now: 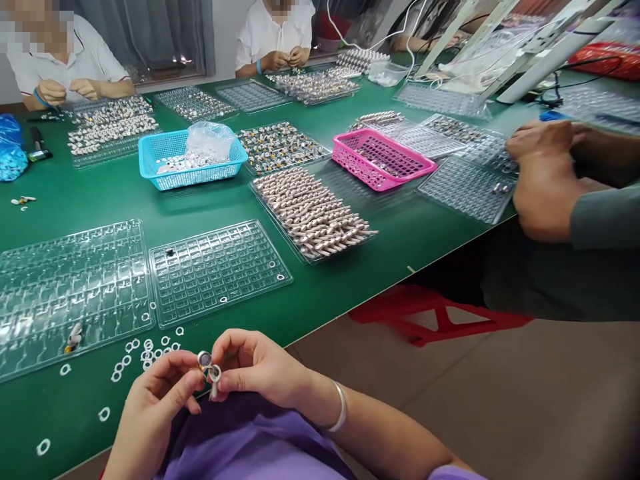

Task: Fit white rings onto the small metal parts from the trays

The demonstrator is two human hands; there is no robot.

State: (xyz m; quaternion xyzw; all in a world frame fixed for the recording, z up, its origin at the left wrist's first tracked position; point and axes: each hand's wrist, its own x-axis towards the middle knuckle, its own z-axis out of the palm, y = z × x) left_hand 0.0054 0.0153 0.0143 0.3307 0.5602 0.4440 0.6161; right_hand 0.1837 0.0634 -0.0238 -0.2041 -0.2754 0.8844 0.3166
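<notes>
Close to my lap, my left hand pinches a small round earbud speaker piece between thumb and fingers. My right hand grips a white earbud shell with a ring-shaped opening and a short stem. The two pieces meet or nearly meet; a thin link between them is too small to make out. Just beyond my left hand, several small white rings are scattered on the green table. A lone white-and-yellow earbud piece lies in the clear tray at left.
A second clear tray holds one dark bit and a few rings. Beyond are a tray of stemmed white shells, a blue basket and a pink basket. Co-workers sit across; another person's hands work at right above a red stool.
</notes>
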